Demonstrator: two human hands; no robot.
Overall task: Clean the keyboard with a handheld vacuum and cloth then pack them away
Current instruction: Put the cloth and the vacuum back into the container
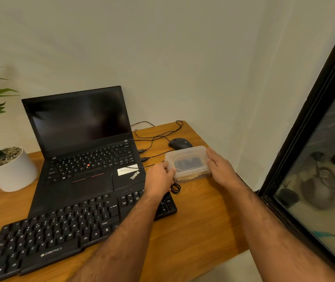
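Closest to the camera are the two forearms reaching out over the wooden desk (199,231), and under the left one sits the black Zebronics keyboard (61,231), which is the thing that's supposed to get cleaned.

Both hands are on a translucent plastic box (188,162) with its lid on. The left hand (159,180) has its fingers curled round the near-left corner, and the right hand (221,169) clasps the right end with the thumb lying along the lid. Something dark shows through the lid, probably the handheld vacuum, but I honestly can't tell, and I can't make out a cloth in there either.

So my read: this is either the fetch-the-kit step or the closing-up step, and one picture won't settle which. If it's the start, the next move is popping the lid, which wants one hand pinning the box while the other peels a corner up.

Stuff around the grip: a small coiled black cable (175,188) lies just below the left hand, touching the box edge or nearly. A black mouse (179,143) sits right behind the box, with its cord and the USB plugs (144,154) trailing off to the left toward the open ThinkPad laptop (85,147). Those wires could snag if the box gets dragged. A potted plant (8,169) is way off left, no bother.
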